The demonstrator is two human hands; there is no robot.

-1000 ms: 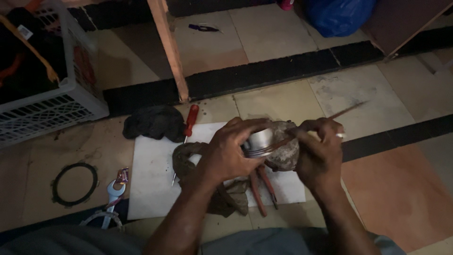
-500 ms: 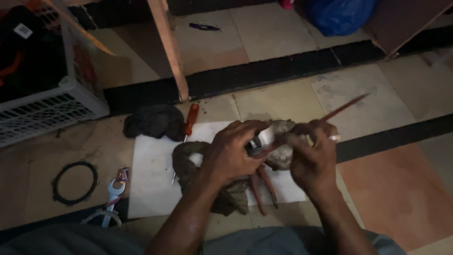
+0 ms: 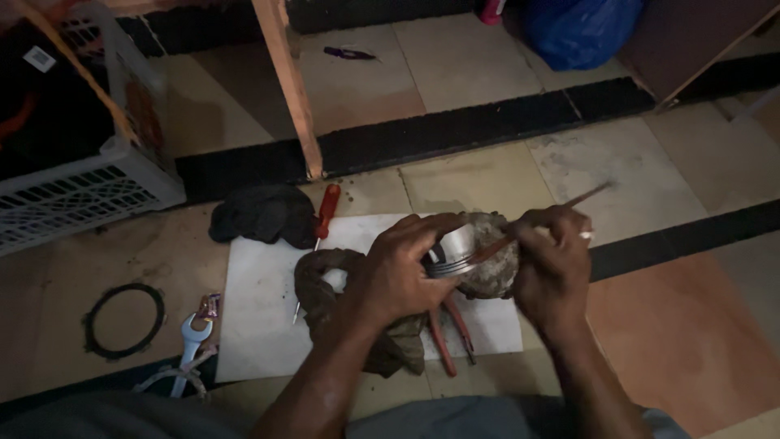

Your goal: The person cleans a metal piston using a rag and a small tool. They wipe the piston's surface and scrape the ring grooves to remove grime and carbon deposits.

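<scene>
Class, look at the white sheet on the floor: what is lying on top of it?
On the white sheet lie a dirty rag, red-handled pliers and a red screwdriver's shaft. The left hand and right hand hide the rest.

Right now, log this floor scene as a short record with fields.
left hand: grips a round metal part
right hand: holds a thin stick against the part's grooves
under hands: white sheet, dirty rag, red-handled pliers
nearby: red screwdriver, dark cloth, black ring, wrench
upper left: white crate
</scene>
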